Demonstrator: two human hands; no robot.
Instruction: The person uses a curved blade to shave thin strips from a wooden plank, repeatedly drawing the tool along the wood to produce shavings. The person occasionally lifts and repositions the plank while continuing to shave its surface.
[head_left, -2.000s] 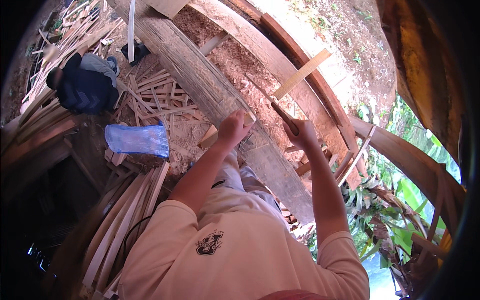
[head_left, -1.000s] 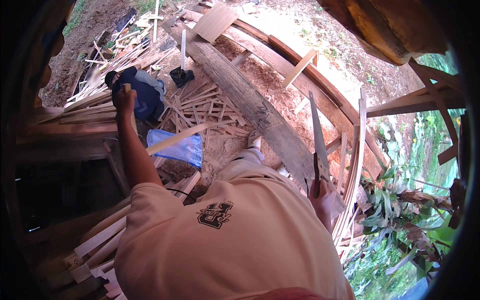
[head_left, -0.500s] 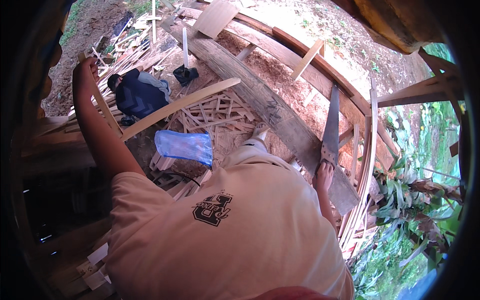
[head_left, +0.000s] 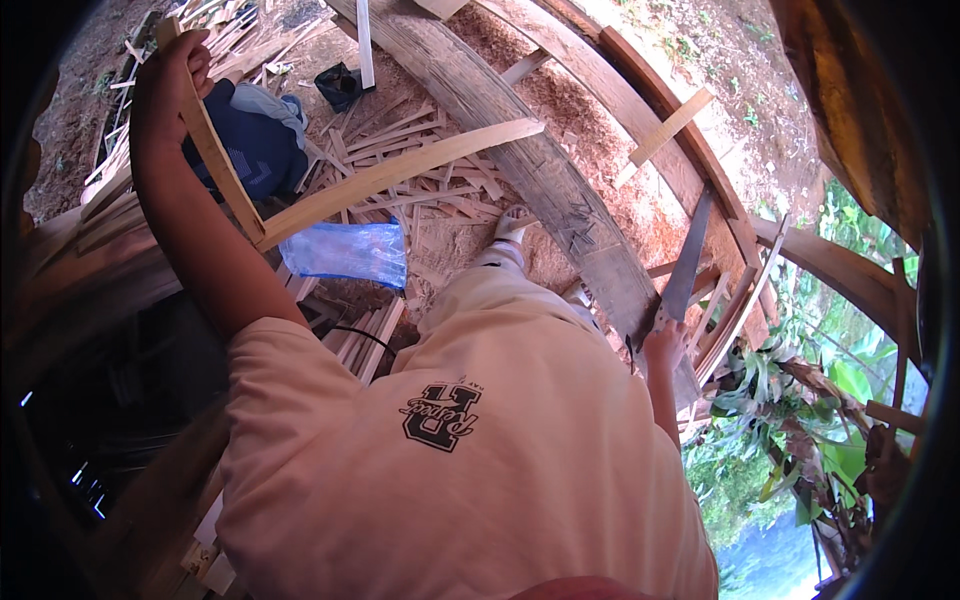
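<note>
My left hand (head_left: 176, 85) is raised at the far left, its fingers closed round one arm of an L-shaped wooden piece (head_left: 395, 183). The two pale strips of this piece meet at a corner near my left side, and the longer one reaches out toward the middle. Low on the right, my right hand (head_left: 663, 346) grips a handsaw (head_left: 688, 262) by its handle. The saw's long metal blade points away from me, across the gap between the weathered plank (head_left: 585, 215) and the outer boards.
A person in a dark shirt (head_left: 255, 150) crouches at the left beside a black bag (head_left: 340, 88). Scrap wood strips (head_left: 420, 150) litter the ground near a blue-tinted plastic sheet (head_left: 350, 254). A brown beam (head_left: 660, 90) with a short crosspiece (head_left: 672, 130) runs along the far right side.
My view has shifted, so the crouching person and planks sit higher up. The L-shaped piece's free end reaches farther right over the weathered plank. Both hands keep their holds.
</note>
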